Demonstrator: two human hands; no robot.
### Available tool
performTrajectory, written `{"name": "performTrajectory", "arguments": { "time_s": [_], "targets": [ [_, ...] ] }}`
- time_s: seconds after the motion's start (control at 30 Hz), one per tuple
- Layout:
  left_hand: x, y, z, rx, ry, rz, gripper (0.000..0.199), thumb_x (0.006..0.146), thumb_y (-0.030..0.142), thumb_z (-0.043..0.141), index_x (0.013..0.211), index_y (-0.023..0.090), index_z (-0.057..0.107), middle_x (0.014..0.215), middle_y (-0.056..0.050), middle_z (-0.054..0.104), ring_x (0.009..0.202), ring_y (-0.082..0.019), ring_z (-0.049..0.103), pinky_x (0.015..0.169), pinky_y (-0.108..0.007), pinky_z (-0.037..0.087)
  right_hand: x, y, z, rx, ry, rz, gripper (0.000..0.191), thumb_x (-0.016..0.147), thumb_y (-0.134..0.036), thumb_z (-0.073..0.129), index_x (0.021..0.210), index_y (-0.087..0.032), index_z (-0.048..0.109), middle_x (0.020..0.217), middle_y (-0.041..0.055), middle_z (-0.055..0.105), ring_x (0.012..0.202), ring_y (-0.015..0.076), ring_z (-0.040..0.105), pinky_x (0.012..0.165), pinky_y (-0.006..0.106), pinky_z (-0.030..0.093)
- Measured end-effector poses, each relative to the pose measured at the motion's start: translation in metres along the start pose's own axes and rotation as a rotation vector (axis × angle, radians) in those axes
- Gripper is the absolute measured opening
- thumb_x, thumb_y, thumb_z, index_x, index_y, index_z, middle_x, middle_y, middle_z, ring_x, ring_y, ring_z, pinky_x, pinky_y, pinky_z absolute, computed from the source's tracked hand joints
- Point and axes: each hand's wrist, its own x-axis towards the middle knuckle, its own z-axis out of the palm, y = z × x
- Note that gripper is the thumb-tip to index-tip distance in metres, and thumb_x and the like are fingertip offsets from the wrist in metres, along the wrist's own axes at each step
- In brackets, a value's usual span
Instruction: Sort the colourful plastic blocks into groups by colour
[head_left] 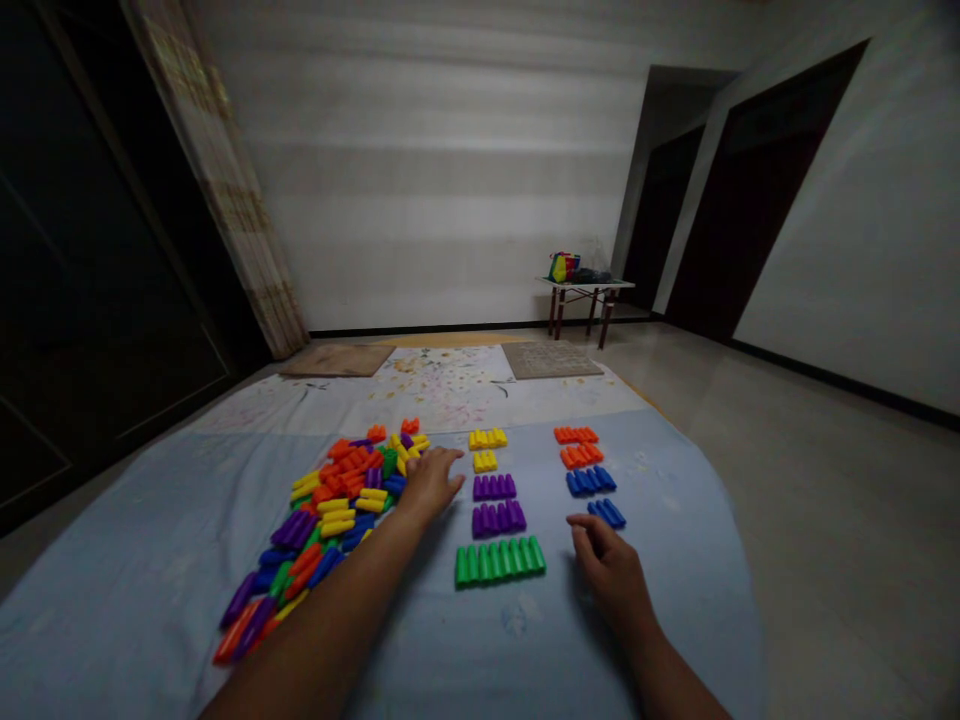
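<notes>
My left hand (431, 482) hovers at the right side of a loose pile of short plastic tube-shaped pieces (349, 470) in orange, yellow, purple, blue and green. Its thumb and fingers are apart, and I see nothing held. Right of it lie sorted rows: yellow pieces (487, 439), purple pieces (495, 487) and, closest to me, green pieces (500, 562). A second column has orange pieces (576, 435) above blue pieces (591, 481). My right hand (609, 568) is just below the shorter blue row, fingers curled in, no piece visible in it.
A pale blue cloth (660, 600) covers the near part of the table, with a floral cloth (450, 390) beyond. Two flat mats, a brown one (337, 360) and a greyish one (551, 360), lie at the far end. A small side table (585, 286) with bags stands by the wall.
</notes>
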Motion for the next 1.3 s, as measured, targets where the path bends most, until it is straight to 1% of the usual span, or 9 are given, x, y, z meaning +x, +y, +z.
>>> {"name": "performTrajectory", "arguments": {
  "time_s": [0.13,0.23,0.33,0.47,0.63,0.77,0.97,1.1,1.3],
  "targets": [
    [-0.004,-0.038,-0.019,0.049,0.193,-0.194,0.043,0.083,0.025,0.04,0.124,0.019,0.047,0.129,-0.014,0.048,0.12,-0.03,0.039,0.095,-0.049,0.029,0.001,-0.001,0.0,-0.007,-0.006,-0.009,0.037,0.083,-0.044,0.042,0.092,-0.015,0.064,0.051,-0.0033,0.048,0.047,0.0132,0.046,0.048,0.023,0.035],
    [-0.003,-0.065,-0.027,0.05,0.219,-0.273,0.041,0.08,0.025,0.043,0.119,0.015,0.053,0.124,-0.018,0.052,0.116,-0.036,0.042,0.091,-0.055,0.03,0.001,0.0,0.0,-0.011,-0.006,-0.008,0.037,0.082,-0.044,0.042,0.091,-0.016,0.064,0.05,-0.0038,0.046,0.046,0.0134,0.046,0.047,0.023,0.035],
    [-0.004,-0.079,-0.029,0.012,0.21,-0.28,0.034,0.074,0.024,0.051,0.107,0.019,0.061,0.113,-0.015,0.062,0.111,-0.035,0.048,0.092,-0.055,0.031,0.001,0.001,0.001,-0.007,-0.013,0.006,0.037,0.081,-0.044,0.042,0.091,-0.016,0.063,0.05,-0.0038,0.046,0.046,0.0133,0.045,0.046,0.023,0.035],
    [-0.013,-0.079,-0.029,-0.084,0.268,-0.263,0.032,0.076,0.023,0.048,0.105,0.02,0.061,0.112,-0.011,0.063,0.111,-0.03,0.051,0.096,-0.05,0.032,0.001,0.002,0.001,-0.003,-0.015,0.013,0.036,0.082,-0.044,0.042,0.092,-0.016,0.063,0.051,-0.0036,0.047,0.046,0.0132,0.045,0.046,0.023,0.035],
    [-0.036,-0.066,-0.02,-0.366,0.297,-0.199,0.04,0.079,0.033,0.044,0.114,0.017,0.052,0.107,-0.007,0.064,0.096,-0.017,0.061,0.083,-0.029,0.047,0.001,0.002,0.001,-0.02,0.003,-0.019,0.036,0.083,-0.042,0.041,0.092,-0.015,0.063,0.053,-0.0025,0.049,0.048,0.0137,0.047,0.049,0.024,0.036],
    [-0.06,-0.046,-0.01,-0.666,0.25,-0.19,0.052,0.072,0.041,0.054,0.118,0.016,0.049,0.096,-0.006,0.065,0.084,-0.018,0.063,0.075,-0.03,0.05,0.001,0.002,0.001,-0.019,0.0,-0.034,0.036,0.083,-0.042,0.041,0.093,-0.015,0.064,0.052,-0.0028,0.049,0.047,0.0135,0.046,0.047,0.023,0.035],
    [-0.088,-0.026,-0.013,-0.286,0.06,-0.108,0.042,0.072,0.036,0.055,0.11,0.019,0.057,0.08,-0.003,0.065,0.077,-0.019,0.059,0.075,-0.032,0.042,0.001,-0.002,-0.001,-0.014,0.004,-0.02,0.034,0.082,-0.041,0.042,0.09,-0.016,0.064,0.054,-0.0021,0.052,0.047,0.0132,0.047,0.048,0.023,0.036],
    [-0.096,-0.023,-0.026,0.029,0.072,-0.01,0.032,0.071,0.038,0.059,0.099,0.021,0.061,0.09,-0.005,0.066,0.09,-0.023,0.056,0.083,-0.037,0.034,0.0,-0.004,-0.001,-0.007,-0.002,-0.014,0.035,0.081,-0.041,0.043,0.091,-0.015,0.064,0.052,-0.0028,0.05,0.046,0.013,0.047,0.047,0.023,0.036],
    [-0.099,-0.023,-0.039,0.196,-0.013,-0.011,0.033,0.065,0.049,0.062,0.084,0.022,0.062,0.09,-0.005,0.062,0.094,-0.025,0.053,0.082,-0.037,0.031,0.0,-0.002,-0.001,-0.006,-0.002,-0.015,0.034,0.081,-0.04,0.043,0.091,-0.015,0.064,0.051,-0.0038,0.046,0.046,0.0127,0.045,0.047,0.023,0.034]
  ]
}}
